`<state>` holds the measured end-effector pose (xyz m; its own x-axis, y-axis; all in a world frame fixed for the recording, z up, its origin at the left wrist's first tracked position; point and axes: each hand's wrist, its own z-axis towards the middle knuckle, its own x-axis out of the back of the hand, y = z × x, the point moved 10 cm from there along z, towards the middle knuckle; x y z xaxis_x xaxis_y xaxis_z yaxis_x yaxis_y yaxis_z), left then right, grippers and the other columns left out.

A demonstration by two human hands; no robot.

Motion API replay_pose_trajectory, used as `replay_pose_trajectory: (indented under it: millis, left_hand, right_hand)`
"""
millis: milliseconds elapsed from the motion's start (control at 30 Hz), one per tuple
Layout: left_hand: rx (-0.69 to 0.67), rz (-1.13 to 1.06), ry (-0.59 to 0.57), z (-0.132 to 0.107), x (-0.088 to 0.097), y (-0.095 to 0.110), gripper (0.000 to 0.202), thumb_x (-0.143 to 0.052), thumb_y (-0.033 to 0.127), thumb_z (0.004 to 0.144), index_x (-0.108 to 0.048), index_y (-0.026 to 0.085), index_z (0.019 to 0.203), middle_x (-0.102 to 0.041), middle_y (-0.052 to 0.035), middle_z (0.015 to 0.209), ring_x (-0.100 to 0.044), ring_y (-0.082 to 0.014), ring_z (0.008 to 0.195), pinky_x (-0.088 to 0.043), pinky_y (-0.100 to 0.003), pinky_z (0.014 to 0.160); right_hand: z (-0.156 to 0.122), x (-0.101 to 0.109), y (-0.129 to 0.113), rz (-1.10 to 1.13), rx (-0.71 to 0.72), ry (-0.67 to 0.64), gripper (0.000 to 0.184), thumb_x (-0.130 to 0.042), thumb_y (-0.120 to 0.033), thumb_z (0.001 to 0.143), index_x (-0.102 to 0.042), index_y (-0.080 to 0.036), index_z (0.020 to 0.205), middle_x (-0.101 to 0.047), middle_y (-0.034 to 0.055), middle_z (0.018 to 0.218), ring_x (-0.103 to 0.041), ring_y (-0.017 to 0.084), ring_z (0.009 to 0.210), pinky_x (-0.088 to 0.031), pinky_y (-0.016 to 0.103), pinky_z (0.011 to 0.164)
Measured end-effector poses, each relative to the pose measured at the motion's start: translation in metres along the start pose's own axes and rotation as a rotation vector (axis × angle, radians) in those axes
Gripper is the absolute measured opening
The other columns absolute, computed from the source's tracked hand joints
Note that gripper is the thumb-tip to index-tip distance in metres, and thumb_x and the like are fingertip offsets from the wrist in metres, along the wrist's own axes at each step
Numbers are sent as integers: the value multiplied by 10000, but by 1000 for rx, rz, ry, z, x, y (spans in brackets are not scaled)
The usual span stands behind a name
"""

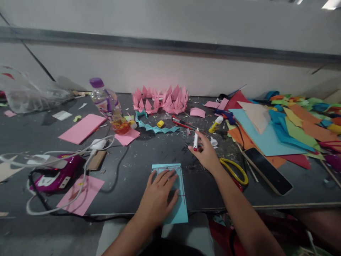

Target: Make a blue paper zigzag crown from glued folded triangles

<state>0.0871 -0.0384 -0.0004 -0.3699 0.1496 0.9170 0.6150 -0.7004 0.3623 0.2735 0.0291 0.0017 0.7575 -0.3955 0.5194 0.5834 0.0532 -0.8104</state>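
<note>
My left hand point(159, 193) lies flat, fingers spread, on a light-blue paper sheet point(176, 213). Dark red lines are drawn on the sheet, and its near end hangs over the table's front edge. Further forward and to the right, my right hand point(206, 151) has a white marker point(196, 138) with a red end between thumb and fingers, above the table. Yellow-handled scissors point(234, 170) lie beside my right forearm. Close in front of that hand are a red cutter knife point(182, 122) and a yellow glue stick point(215, 124).
A pink folded-paper crown point(160, 101) and a blue zigzag strip point(157, 129) stand at the back. Leftward are a purple-capped bottle point(106, 106), pink sheets point(82, 128) and a purple device point(58, 174) with cables. Rightward lie a phone point(268, 170) and coloured paper point(255, 131).
</note>
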Motion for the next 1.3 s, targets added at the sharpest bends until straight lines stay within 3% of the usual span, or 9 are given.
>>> replay_pose_trajectory:
  millis: [233, 367, 467, 633, 800, 900, 1000, 1100, 1300]
  left_hand:
    - [120, 137, -196, 22, 1, -19, 391, -481, 309, 870, -517, 175, 1236, -495, -113, 1347, -458, -294, 1227, -354, -544, 995]
    - [227, 224, -121, 61, 28, -33, 249, -468, 282, 881, -630, 149, 1016, -619, -119, 1173, -536, -303, 1122, -369, -514, 967]
    - [259, 177, -39, 104, 38, -33, 232, -471, 288, 878, -642, 137, 914, -664, -119, 1000, -594, -275, 1009, -456, -387, 851]
    - [300, 107, -31, 174, 12, -32, 333, -465, 415, 882, -640, 138, 941, -680, -125, 944, -650, -257, 891, -491, -323, 738]
    - [331, 22, -19, 206, -8, -39, 233, -557, 313, 829, -655, 105, 867, -669, -175, 927, -650, -302, 889, -491, -358, 725]
    - [265, -66, 9, 204, -5, -40, 124, -577, 227, 799, -649, 129, 821, -661, -146, 956, -635, -280, 911, -478, -347, 754]
    - [166, -195, 46, 184, 5, -42, 108, -580, 239, 803, -628, 158, 856, -669, -76, 889, -624, -216, 864, -468, -299, 758]
    - [116, -353, 68, 151, 14, -53, 154, -543, 301, 839, -612, 166, 866, -663, -24, 806, -610, -146, 713, -474, -237, 662]
    - [139, -586, 152, 101, 21, -80, 268, -490, 335, 856, -600, 148, 1013, -650, -55, 896, -596, -143, 765, -485, -222, 616]
  right_hand:
    - [4, 19, 14, 411, -86, 156, 758, -703, -383, 637, -379, -257, 1310, -457, 128, 1291, -583, 240, 987, -523, 364, 740]
    - [5, 27, 20, 494, -133, 205, 636, -682, -395, 665, -449, -275, 1244, -506, 87, 1256, -608, 202, 917, -515, 343, 743]
    - [4, 33, 21, 487, -135, 243, 423, -609, -385, 741, -531, -253, 1134, -565, 68, 1181, -624, 172, 839, -502, 286, 636]
    - [5, 43, 19, 476, -74, 320, 250, -548, -343, 786, -539, -217, 1001, -617, 64, 1068, -624, 142, 730, -444, 238, 523]
    - [6, 48, 21, 487, -63, 370, 223, -539, -326, 785, -480, -219, 972, -636, 87, 1054, -636, 157, 728, -459, 261, 543]
    - [6, 47, 21, 476, -54, 354, 237, -539, -308, 784, -479, -216, 994, -642, 100, 1064, -644, 194, 882, -501, 330, 733]
    - [6, 43, 14, 381, -14, 280, 242, -517, -284, 802, -521, -210, 1032, -644, 102, 1086, -614, 209, 1006, -468, 373, 873]
    - [6, 33, 0, 181, 74, 154, 225, -473, -252, 831, -586, -221, 1022, -665, 78, 1067, -606, 214, 1018, -456, 382, 892]
    - [-2, 7, -28, -78, 278, -51, 248, -433, -193, 854, -651, -246, 961, -700, 50, 972, -619, 215, 931, -457, 386, 849]
